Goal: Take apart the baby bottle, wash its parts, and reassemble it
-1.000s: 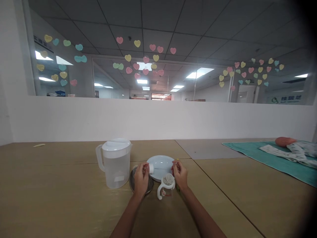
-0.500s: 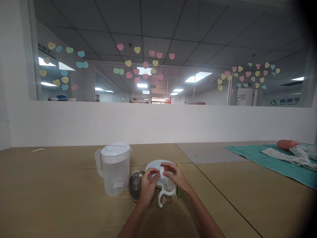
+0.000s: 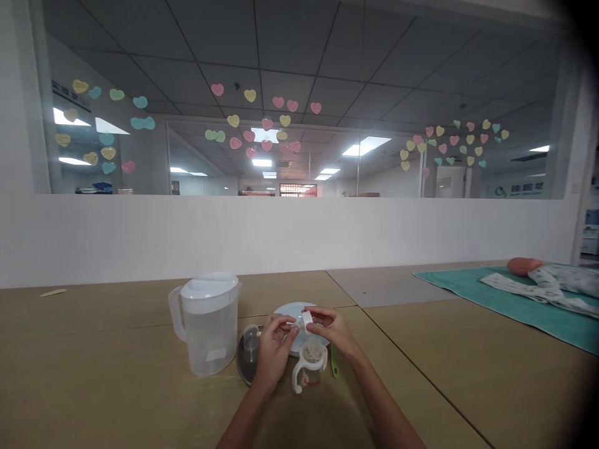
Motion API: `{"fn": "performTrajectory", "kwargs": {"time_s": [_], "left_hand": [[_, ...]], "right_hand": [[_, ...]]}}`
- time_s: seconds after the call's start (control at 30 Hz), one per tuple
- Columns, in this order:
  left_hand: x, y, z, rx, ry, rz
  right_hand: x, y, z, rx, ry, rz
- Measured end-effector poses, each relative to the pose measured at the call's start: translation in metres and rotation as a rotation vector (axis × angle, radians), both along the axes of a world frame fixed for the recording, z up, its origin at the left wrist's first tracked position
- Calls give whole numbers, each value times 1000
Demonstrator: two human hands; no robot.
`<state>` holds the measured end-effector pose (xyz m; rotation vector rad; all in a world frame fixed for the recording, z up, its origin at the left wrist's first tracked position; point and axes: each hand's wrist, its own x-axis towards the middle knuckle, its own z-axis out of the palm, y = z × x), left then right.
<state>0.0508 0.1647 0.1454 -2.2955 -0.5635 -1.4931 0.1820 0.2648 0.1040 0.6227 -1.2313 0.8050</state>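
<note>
My right hand (image 3: 330,327) pinches a small white block-like piece (image 3: 307,320) between thumb and fingers. My left hand (image 3: 277,343) faces it with thumb and fingertips drawn together at a tiny pale bit that I cannot make out. Both hands are over the near side of a pale plate (image 3: 286,308). Just below them stands a clear cup with a white curved handle (image 3: 297,378) and a red print. Left of my left hand, a small clear cup (image 3: 251,340) sits on a dark round metal tray (image 3: 242,368). A green handle (image 3: 334,363) lies under my right wrist.
A lidded clear pitcher (image 3: 210,330) of see-through plastic stands left of the tray. At the right, a teal cloth (image 3: 468,288) bears a patterned white garment (image 3: 538,293) and an orange-brown rounded object (image 3: 523,267). A white wall (image 3: 187,240) with a window rises behind the table.
The white piece in my right hand has turned, showing more of its side. My hands stay close together over the plate. The whole view has shifted slightly.
</note>
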Motion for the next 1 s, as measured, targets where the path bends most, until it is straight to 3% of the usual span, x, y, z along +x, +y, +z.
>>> {"fn": "performTrajectory", "kwargs": {"time_s": [0.5,1.0], "left_hand": [[1,0,2,-104,-22,-17],[0,-1,2,-157,-13,-56]], "right_hand": [[0,5,-2,-5,-1,107],[4,5,-5,51,-23,123]]}}
